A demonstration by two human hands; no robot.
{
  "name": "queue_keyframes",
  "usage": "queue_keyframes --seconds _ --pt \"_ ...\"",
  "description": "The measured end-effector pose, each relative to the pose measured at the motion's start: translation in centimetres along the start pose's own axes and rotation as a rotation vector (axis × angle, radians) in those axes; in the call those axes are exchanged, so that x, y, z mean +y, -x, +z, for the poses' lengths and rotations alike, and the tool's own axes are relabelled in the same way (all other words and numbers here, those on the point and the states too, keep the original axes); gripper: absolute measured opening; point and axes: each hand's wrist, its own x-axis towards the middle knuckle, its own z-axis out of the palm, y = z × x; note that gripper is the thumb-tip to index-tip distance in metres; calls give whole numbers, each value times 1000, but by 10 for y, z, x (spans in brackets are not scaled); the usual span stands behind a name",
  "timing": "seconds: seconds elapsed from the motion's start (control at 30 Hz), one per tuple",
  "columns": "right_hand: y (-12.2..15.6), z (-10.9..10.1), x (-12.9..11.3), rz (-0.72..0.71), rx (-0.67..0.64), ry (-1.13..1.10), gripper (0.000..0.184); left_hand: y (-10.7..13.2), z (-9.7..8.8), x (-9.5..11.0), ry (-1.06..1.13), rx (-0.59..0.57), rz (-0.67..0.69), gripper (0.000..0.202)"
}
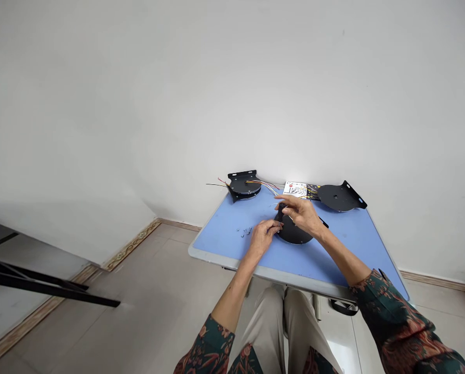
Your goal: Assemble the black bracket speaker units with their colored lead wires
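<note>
Sitting at a blue-topped table (232, 244), the person shows beige trousers (273, 332) at the knees and dark floral sleeves (396, 322) along both forearms. Both hands reach over the table's near half, close to each other but not touching. The left hand (265, 235) has its fingers drawn together at the edge of a black metal disc (292, 235), which lies flat near the table's middle with a dark upright piece at its top. The right hand (300, 214) curves over that piece, its fingers reaching toward it. From here, I can't tell whether either hand is clamped on anything. Just left of the hands, a small scatter of silver screws (244, 231) lies on the tabletop. Farther back, a second black disc (244, 186) with a bracket trails colored wires (265, 184). Beside it sits a printed card (294, 189), and a third black disc (339, 197) with a bracket lies at the far right. Behind them all rises a white wall (232, 93).
</note>
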Motion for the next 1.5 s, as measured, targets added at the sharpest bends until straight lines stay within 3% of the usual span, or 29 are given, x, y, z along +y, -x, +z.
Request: queue_keyframes --seconds 0.07,0.23,0.37,0.53,0.73,0.8,0.97,1.13,1.3,1.5 --pt "1 1 -1 0 30 -16 37 -1 1 -1 3 11 -26 16" --pt "2 8 -4 -149 91 175 14 -3 5 -2 -52 53 -42 13" --pt "3 9 -1 -105 131 251 27 -3 5 -3 -24 58 -29 13" --pt "4 8 8 6 126 131 29 -1 4 -2 5 37 -19 12" --pt "3 5 10 -15 66 -126 27 3 2 -1 -113 10 79 16" --pt "2 1 8 -39 146 -210 25 2 3 -1 -155 25 96 17" --pt "9 -24 8 -23 483 -306 29 -1 6 -2 -223 3 163 19" --pt "27 -51 23 8 664 -346 30 -5 3 4 -475 -97 255 11" --pt "33 -54 36 21 718 -385 32 -4 1 17 -782 -159 211 8" --pt "33 -47 39 30 646 -380 33 -7 11 32 -860 -209 40 23"
